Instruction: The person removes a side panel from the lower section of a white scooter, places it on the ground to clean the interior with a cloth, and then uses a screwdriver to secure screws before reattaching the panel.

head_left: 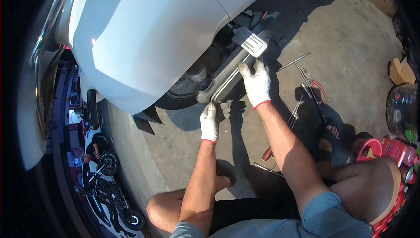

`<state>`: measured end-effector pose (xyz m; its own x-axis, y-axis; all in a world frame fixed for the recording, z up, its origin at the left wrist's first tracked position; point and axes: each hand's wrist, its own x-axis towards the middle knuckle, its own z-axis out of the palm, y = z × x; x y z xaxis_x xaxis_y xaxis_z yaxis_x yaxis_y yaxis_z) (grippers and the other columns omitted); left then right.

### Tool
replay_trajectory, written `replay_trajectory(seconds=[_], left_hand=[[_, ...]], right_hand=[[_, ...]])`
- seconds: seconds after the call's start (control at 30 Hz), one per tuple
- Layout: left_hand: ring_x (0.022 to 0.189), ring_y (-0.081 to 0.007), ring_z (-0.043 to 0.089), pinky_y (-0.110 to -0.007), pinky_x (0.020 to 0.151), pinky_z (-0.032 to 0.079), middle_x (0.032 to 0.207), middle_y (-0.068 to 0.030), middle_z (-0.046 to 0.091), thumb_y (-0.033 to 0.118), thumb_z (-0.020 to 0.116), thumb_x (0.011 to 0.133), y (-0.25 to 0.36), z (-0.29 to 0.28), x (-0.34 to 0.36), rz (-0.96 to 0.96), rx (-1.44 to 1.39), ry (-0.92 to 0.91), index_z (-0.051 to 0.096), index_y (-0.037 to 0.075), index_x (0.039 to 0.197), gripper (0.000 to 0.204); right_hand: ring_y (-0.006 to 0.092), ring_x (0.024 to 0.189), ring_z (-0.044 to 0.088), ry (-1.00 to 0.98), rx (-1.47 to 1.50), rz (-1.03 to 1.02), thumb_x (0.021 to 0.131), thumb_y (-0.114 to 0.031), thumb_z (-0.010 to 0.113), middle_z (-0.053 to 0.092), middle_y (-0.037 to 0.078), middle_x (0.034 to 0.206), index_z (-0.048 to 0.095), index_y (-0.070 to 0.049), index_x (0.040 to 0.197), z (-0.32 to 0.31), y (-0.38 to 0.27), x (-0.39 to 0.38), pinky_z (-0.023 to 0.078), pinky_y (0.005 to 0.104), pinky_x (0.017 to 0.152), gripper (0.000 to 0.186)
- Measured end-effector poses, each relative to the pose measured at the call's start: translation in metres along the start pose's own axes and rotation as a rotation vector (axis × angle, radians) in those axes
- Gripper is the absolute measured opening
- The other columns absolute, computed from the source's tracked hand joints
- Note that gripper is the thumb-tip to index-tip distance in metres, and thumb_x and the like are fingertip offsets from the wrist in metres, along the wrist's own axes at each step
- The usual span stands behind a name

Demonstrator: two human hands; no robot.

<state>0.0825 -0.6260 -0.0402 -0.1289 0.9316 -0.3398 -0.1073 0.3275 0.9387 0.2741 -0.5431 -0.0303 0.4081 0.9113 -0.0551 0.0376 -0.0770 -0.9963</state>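
A long dark grey swingarm cover (232, 75) with silver trim runs slantwise beside the wheel of a white-bodied scooter (144, 32). My right hand (256, 83), in a white glove with a red cuff, closes on its upper part, just below a ribbed silver footrest (253, 43). At the lower end of the trim, my gloved left hand (210, 122) pinches the cover's edge with thumb and fingers. Whether a small part is also between those fingertips cannot be made out. Behind the cover show the dark wheel (181, 91) and a round metal part (197, 72), partly hidden.
On the concrete right of my right hand lie a T-handle wrench (295, 62), red-handled pliers (318, 87) and a long socket bar (314, 100). A red-handled screwdriver (267, 153) is near my right forearm. Farther right stand a pink basin (368, 149) and a large clear bottle (400, 111). A parked motorcycle (111, 192) and a person (97, 146) are at left.
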Motion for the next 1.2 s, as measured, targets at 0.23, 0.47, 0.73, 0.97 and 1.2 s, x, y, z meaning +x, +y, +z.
replay_trajectory(seconds=[0.23,0.47,0.73,0.97,1.2], left_hand=[[0.117,-0.0317,0.058,-0.040,0.098,0.048,0.128,-0.0196,0.058,0.022,0.084,0.075,0.008,-0.004,-0.011,0.443,0.933,0.505,0.042,0.004,0.141,0.081],[0.106,-0.0378,0.063,-0.042,0.090,0.050,0.113,-0.0237,0.064,0.030,0.086,0.070,0.043,-0.007,0.011,0.380,1.091,0.262,0.049,0.000,0.123,0.072],[0.103,-0.0376,0.065,-0.041,0.087,0.053,0.112,-0.0262,0.065,0.033,0.088,0.067,0.051,0.000,0.016,0.287,1.097,0.219,0.042,-0.007,0.126,0.085],[0.099,-0.0355,0.067,-0.040,0.084,0.054,0.107,-0.0234,0.067,0.032,0.088,0.069,0.045,-0.010,0.019,0.306,1.087,0.234,0.046,-0.008,0.123,0.079],[0.098,-0.0362,0.067,-0.041,0.084,0.053,0.105,-0.0264,0.067,0.038,0.088,0.065,0.052,0.000,0.019,0.303,1.077,0.223,0.044,-0.012,0.122,0.088]], right_hand=[[0.0291,0.095,0.066,0.019,0.141,0.150,0.092,-0.022,0.067,0.066,0.024,0.108,0.047,0.009,0.132,0.017,0.026,-0.014,0.051,0.0374,0.085,0.054],[0.0077,0.061,0.055,-0.241,0.580,0.392,0.097,-0.006,0.050,0.061,0.007,0.079,0.050,0.005,0.129,0.045,0.044,-0.042,0.052,0.0242,0.060,0.033],[0.0088,0.063,0.055,-0.331,0.907,0.566,0.103,-0.007,0.045,0.059,0.002,0.086,0.057,-0.003,0.115,0.066,0.067,-0.065,0.053,0.0263,0.061,0.018],[0.0074,0.073,0.051,-0.278,0.933,0.539,0.105,-0.014,0.045,0.060,0.002,0.099,0.049,-0.003,0.136,0.084,0.063,-0.073,0.045,0.0257,0.064,0.033],[0.0190,0.124,0.049,-0.267,1.225,0.687,0.103,-0.030,0.052,0.053,0.006,0.137,0.043,-0.008,0.145,0.097,0.083,-0.079,0.038,0.0371,0.107,0.048]])
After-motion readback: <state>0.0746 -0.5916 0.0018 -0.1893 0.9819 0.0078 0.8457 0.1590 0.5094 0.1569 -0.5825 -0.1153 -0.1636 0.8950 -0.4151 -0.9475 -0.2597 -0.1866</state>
